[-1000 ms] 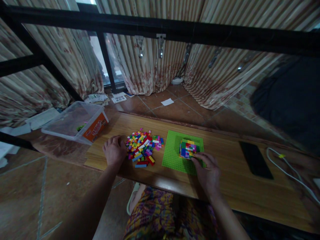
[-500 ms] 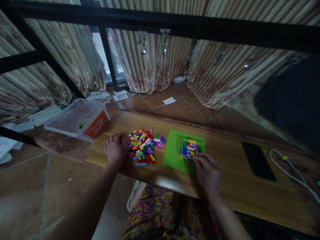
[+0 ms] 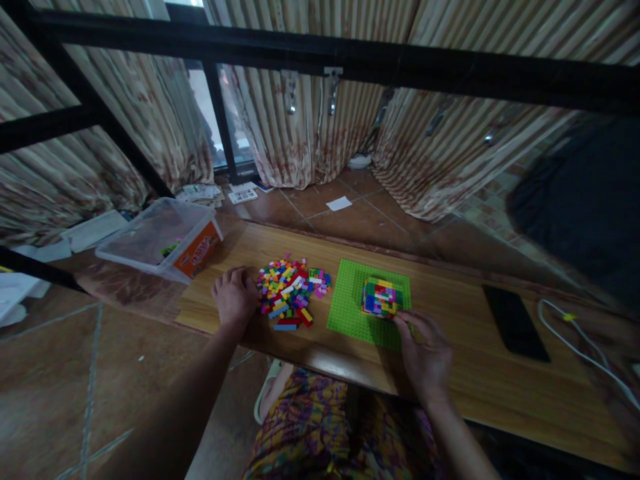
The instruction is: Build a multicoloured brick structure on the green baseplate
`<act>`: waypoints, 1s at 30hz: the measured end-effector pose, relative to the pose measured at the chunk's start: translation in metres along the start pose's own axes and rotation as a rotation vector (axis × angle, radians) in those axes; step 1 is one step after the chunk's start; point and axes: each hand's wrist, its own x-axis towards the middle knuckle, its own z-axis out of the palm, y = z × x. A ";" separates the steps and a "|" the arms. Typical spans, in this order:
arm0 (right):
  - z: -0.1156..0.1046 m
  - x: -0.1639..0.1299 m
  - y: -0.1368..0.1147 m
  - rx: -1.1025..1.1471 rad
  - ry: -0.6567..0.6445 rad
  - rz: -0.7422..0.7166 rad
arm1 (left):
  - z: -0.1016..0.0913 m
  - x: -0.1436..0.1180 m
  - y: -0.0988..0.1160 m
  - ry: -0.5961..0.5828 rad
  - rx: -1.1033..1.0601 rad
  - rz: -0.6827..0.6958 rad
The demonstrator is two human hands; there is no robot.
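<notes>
My left hand (image 3: 235, 297) rests on the wooden board at the left edge of a pile of loose toy bricks (image 3: 285, 287). Its fingers are bent a little but apart, and no brick shows in them. A block built of many coloured bricks (image 3: 380, 298) stands on a green baseplate (image 3: 345, 307). At the block's front right corner is my right hand (image 3: 426, 347), thumb and forefinger pinched together. Whatever lies between those fingertips is too small or hidden to make out. I cannot tell whether they touch the block.
A clear plastic box (image 3: 165, 233) with an orange label stands at the board's left end, a few green pieces inside. Toward the right lie a black phone (image 3: 515, 323) and a white cable (image 3: 583, 333). A dark metal frame (image 3: 320, 50) crosses above, before curtains.
My right hand has shifted slightly right and toward me, its fingertips moving from the block's front edge to its front right corner. The left hand stays by the pile.
</notes>
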 end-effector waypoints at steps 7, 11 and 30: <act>0.003 -0.002 -0.032 0.037 0.014 0.009 | -0.001 -0.001 0.001 0.001 0.020 0.001; 0.030 -0.007 -0.054 0.099 -0.162 -0.072 | -0.001 -0.001 0.000 0.003 0.032 0.002; 0.131 0.018 -0.077 -0.058 -0.520 -0.308 | 0.002 -0.002 -0.002 0.022 0.022 0.002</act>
